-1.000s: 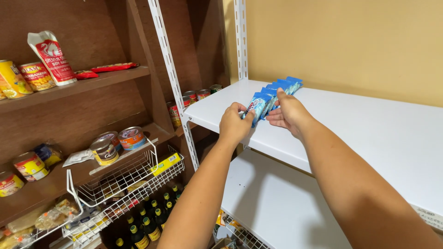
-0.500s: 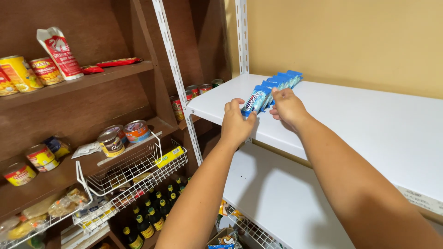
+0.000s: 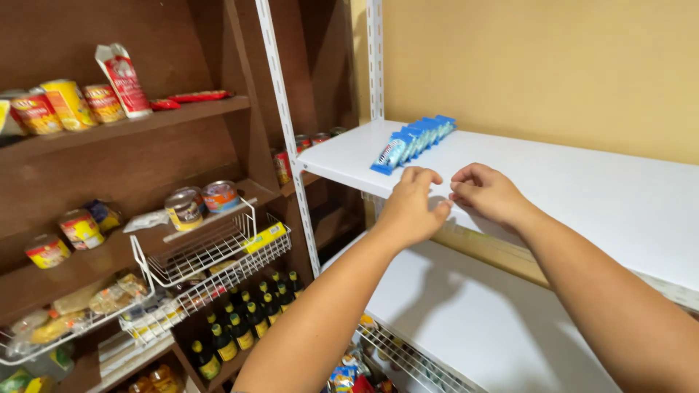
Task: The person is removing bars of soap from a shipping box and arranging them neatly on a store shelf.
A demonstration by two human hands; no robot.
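A row of several blue snack packets (image 3: 412, 140) stands on edge on the white upper shelf (image 3: 582, 189), running from near its front left towards the back wall. My left hand (image 3: 411, 205) hovers just in front of the row with fingers curled and holds nothing. My right hand (image 3: 486, 193) is beside it to the right, fingers loosely bent and apart, also holding nothing. Both hands are a short way off the packets and do not touch them.
A second white shelf (image 3: 473, 320) lies below. To the left, brown wooden shelves (image 3: 138, 124) hold cans and a red-and-white pouch (image 3: 124, 80). A white wire basket (image 3: 218, 251) hangs there, with dark bottles (image 3: 240, 324) beneath. A perforated white upright (image 3: 285, 124) separates the two units.
Both hands have let go of the blue packets and drawn back towards me. The packets now stand on the shelf by themselves.
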